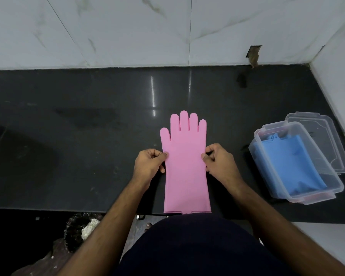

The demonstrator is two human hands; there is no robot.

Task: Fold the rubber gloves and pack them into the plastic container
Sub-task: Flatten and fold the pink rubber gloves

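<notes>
We had the pink glove laid flat on the dark countertop, fingers pointing away from us toward the wall and the cuff at the near edge, just in front of our body. Our left hand pinched its left edge at about palm height, and our right hand pinched the right edge opposite, fingers curled onto the rubber on both sides. We judged this to be the start of the fold on this glove: it lay smoothed and full length, not yet doubled over. The next move, as we read it, called for bringing one end across the other while keeping the edges lined up, since the rubber looked limp and likely to slide or spring back. To our right stood the plastic container, clear and open, with blue gloves already lying inside; its lid sat just behind it, partly tucked under. The countertop was glossy black stone, showing a light reflection and some smears, backed by white marbled wall tiles with a broken gap near the corner
</notes>
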